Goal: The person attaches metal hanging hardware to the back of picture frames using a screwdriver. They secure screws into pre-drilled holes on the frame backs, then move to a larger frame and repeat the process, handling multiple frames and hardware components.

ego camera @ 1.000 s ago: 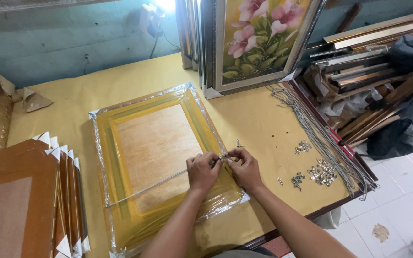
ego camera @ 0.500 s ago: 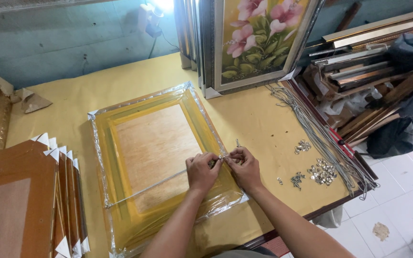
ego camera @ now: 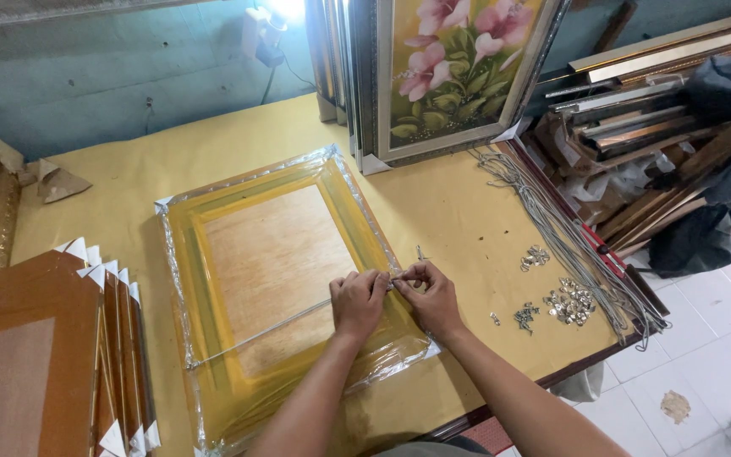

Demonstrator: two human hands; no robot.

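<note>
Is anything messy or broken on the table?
Nothing looks broken. Small metal fittings lie scattered in loose heaps near the table's right edge, and the bundle of grey cords hangs over that edge. Both hands pinch the cord across the wrapped frame.

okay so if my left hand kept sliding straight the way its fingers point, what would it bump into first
Probably your right hand. The left hand points up and right along the wrapped frame, and its fingertips already meet the right hand's at the hanging wire end. Depth is hard to judge.
</note>
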